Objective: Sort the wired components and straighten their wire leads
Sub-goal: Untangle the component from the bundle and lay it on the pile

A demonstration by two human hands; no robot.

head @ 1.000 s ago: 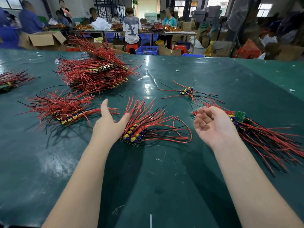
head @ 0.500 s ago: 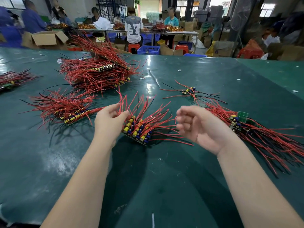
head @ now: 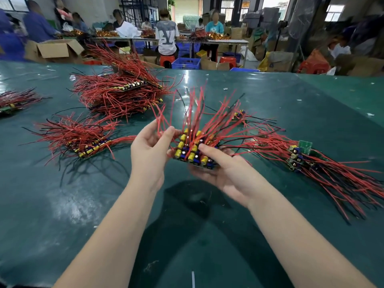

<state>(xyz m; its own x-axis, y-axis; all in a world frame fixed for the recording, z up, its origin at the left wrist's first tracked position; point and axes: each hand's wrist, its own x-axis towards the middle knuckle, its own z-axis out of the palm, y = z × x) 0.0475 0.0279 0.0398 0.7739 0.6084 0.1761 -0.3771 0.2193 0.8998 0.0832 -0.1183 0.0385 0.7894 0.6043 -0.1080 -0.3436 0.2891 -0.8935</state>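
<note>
A bundle of small circuit boards (head: 192, 151) with yellow and blue parts is lifted off the green table, its red and black wire leads fanning upward. My right hand (head: 224, 171) cups the bundle from below, thumb lying across the top of the boards. My left hand (head: 150, 150) grips the bundle's left edge, fingers among the red wires. More wired boards lie on the table: a flat pile (head: 85, 140) at left, a tall heap (head: 122, 92) at back left, a long pile (head: 307, 161) at right, and a small group (head: 240, 115) behind the held bundle.
The green table (head: 62, 204) stretches wide in front of me. Another wired bundle (head: 12, 100) lies at the far left edge. An open cardboard box (head: 56, 48) stands beyond the table. People sit at benches in the background.
Both hands closed in on the middle bundle and lifted it off the table; its wires now point up. The right hand moved from beside the right pile to under the bundle.
</note>
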